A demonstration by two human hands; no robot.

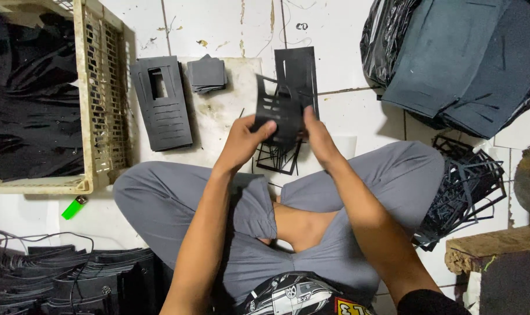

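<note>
The person sat cross-legged on the white tiled floor (pixel 218 23); both hands were raised above the knees so that the work sat square in view. The left hand (pixel 244 140) pinched the lower left edge of a thin black die-cut sheet with slots (pixel 276 111), thumb on the near face and fingers curled behind; the right hand (pixel 317 137) gripped the sheet's right edge, fingers closed on it, which kept the limp material flat. Behind the sheet a second slotted black piece (pixel 297 70) lay on the floor; below it lay thin black offcut strips (pixel 276 157). A finished-looking stack of slotted black panels (pixel 162 102) and a small pile of dark squares (pixel 206 74) lay within arm's reach to the left, beside a cream plastic crate (pixel 104 87); a tangle of black cut-out frames (pixel 469 186) lay by the right knee; a green lighter (pixel 74 207) lay near the left knee.
</note>
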